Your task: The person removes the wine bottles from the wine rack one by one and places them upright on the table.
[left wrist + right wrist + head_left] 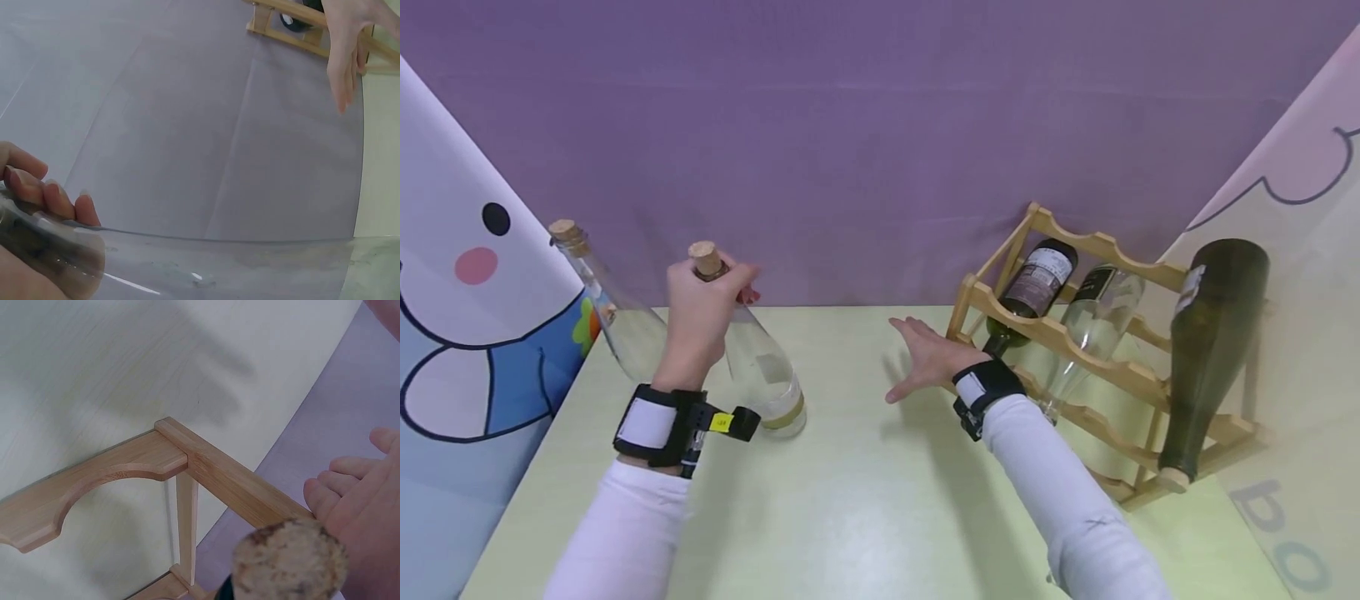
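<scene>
My left hand (696, 321) grips the neck of a clear glass bottle (763, 367), its cork (703, 257) showing above the fist. The bottle leans slightly, with its base low over the table. In the left wrist view its glass neck (212, 265) runs along the bottom, fingers (56, 200) curled over it. My right hand (928, 358) is spread beside the left end of a wooden wine rack (1060, 333), holding nothing. The right wrist view has that hand (369, 506) alongside the rack's end rail (234, 481), with a bottle's cork (290, 559) close to the camera.
Another corked clear bottle (632, 329) stands at the far left. Lying in the rack are a dark labelled bottle (1037, 279), a clear bottle (1093, 325) and a large dark green bottle (1217, 333). A purple backdrop (850, 167) rises behind the pale table (835, 500).
</scene>
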